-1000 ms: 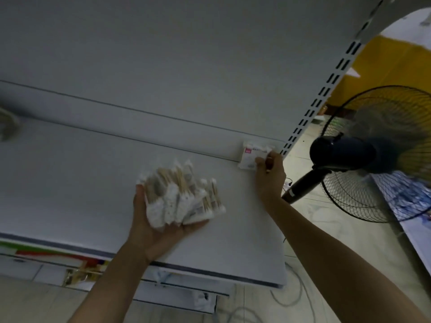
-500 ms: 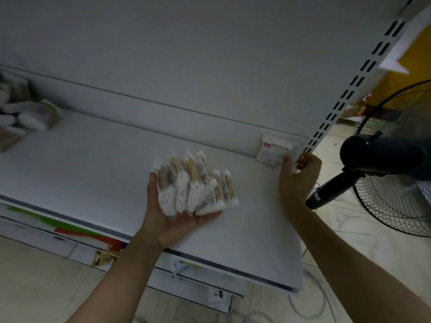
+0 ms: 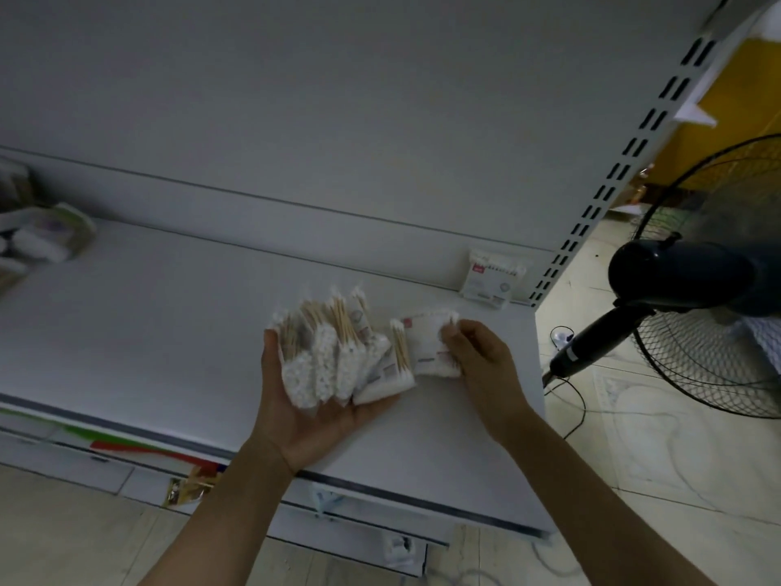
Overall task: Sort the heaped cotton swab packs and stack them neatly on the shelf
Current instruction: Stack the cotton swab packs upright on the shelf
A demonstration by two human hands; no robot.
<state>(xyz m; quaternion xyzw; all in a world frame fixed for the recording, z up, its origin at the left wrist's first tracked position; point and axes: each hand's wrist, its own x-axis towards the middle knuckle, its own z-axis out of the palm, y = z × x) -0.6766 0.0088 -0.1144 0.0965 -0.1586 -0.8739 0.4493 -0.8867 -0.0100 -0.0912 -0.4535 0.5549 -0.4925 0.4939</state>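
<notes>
head view looks down, close over the shelf (image 3: 169, 332).

I see the left hand (image 3: 312, 420) palm up over the white shelf (image 3: 169, 332), holding a fan of swab packs (image 3: 334, 365) with the thumb against the fan's left edge. Just to its right, the right hand (image 3: 481, 357) pinches a single pack (image 3: 429, 346) that touches the fan's right end. In the far right corner, a lone pack (image 3: 492, 281) stands against the back panel. A blurred heap of packs (image 3: 42, 243) lies at far left. A dark pedestal fan (image 3: 697, 281) stands on the floor to the right.
</notes>
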